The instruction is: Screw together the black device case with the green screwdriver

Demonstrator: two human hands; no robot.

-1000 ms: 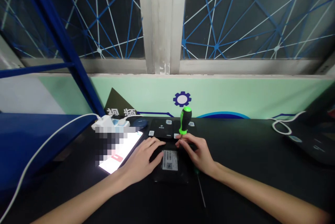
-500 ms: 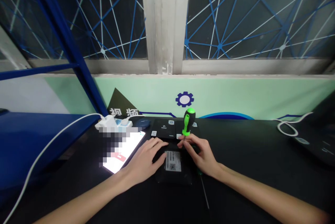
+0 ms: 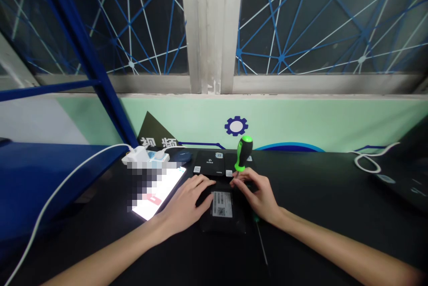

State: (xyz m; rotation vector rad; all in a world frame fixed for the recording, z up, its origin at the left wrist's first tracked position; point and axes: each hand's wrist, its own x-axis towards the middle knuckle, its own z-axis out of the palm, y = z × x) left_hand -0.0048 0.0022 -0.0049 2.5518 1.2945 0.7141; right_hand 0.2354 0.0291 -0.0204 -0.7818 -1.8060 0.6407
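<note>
A black box (image 3: 222, 223) with a white printed label on its upper face lies on the table between my hands. My left hand (image 3: 189, 196) rests along its left side, fingers stretched out and thumb near the label. In my right hand (image 3: 259, 192) the shaft of a screwdriver (image 3: 244, 152) is pinched between thumb and fingers. The screwdriver stands nearly upright, its black and bright green handle on top, leaning slightly right. Its tip is hidden by my fingers, over the box's far right corner. A second screwdriver (image 3: 262, 243) with a dark green handle lies right of the box, partly under my right hand.
Two more black boxes lie behind, the left one (image 3: 209, 163) showing plainly. A lit phone (image 3: 160, 194) is left of my left hand, with a power strip (image 3: 152, 157) and a mouse (image 3: 182, 157) beyond. A white cable (image 3: 368, 167) and dark device (image 3: 406, 190) lie right.
The upright screwdriver's handle has tipped slightly to the right, and my right fingers have shifted a little with it. My left hand and the box stay as they were.
</note>
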